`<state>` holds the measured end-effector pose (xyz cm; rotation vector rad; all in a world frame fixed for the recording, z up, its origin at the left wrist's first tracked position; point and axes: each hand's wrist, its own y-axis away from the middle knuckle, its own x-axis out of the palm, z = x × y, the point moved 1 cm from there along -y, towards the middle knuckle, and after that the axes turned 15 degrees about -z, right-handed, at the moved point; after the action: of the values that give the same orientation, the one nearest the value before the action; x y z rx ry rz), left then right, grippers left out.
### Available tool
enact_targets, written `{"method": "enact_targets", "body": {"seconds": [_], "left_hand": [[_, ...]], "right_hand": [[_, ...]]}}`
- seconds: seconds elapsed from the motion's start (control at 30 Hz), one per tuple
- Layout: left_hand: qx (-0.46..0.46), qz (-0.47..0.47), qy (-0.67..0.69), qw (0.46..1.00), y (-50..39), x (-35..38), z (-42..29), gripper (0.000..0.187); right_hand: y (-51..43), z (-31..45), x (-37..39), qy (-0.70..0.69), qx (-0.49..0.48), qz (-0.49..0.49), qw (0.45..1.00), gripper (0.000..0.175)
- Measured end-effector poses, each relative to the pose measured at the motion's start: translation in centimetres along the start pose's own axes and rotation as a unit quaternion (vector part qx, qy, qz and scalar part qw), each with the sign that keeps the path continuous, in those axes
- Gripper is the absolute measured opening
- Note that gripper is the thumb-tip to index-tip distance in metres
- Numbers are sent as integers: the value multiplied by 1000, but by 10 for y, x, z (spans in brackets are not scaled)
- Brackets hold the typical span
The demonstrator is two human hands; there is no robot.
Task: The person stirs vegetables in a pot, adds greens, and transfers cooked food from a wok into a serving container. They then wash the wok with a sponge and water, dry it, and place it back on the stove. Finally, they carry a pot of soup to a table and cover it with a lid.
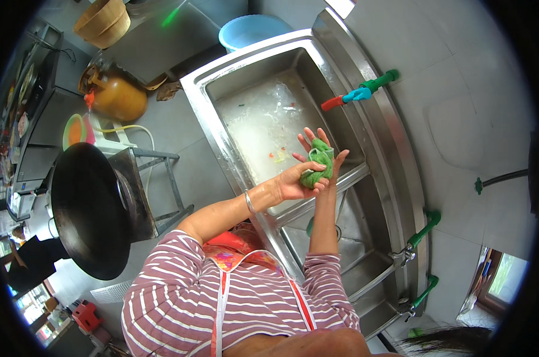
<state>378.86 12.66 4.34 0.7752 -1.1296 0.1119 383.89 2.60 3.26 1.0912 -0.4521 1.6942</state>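
Note:
My left hand (301,179) grips a bunched green cloth (319,164), thumb on top and fingers curled around it. It presses the cloth onto the palm and wrist of my right hand (326,147), which is turned palm up with its fingers spread. Both hands are above the near corner of a stainless steel sink basin (218,100). Cloudy water (256,129) lies in the basin, with small orange, red and yellow scraps. A metal bangle (249,201) circles my left wrist.
A tap with a red hose end (333,103) reaches over the basin. More basins (354,223) with metal taps (405,255) adjoin it. At left are a large black wok (91,209), a metal stand (169,183) and an orange gas cylinder (122,96). A blue tub (251,31) stands beyond the sink.

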Motion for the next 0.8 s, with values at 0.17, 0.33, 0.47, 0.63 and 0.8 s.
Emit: {"method": "enact_targets", "body": {"seconds": [0.17,0.33,0.47,0.63,0.8], "left_hand": [[2,27,15,1000,1,7,3,20],[15,-19,-213,977,7,-10,-12,20],[68,-69,-407,908,-15,-29,-34,11],[154,-290,-662,674,-66,-66,-67,11],[371,-356,-789,336,-91,-111,-70,47]], "right_hand": [[-6,2,5,-83,-45,148,984,48],[-7,16,6,113,54,-52,991,16],[-23,4,-14,159,76,-128,976,14],[-66,-42,-90,238,8,-277,931,13],[-91,-90,-142,274,-80,-462,840,10]]}}
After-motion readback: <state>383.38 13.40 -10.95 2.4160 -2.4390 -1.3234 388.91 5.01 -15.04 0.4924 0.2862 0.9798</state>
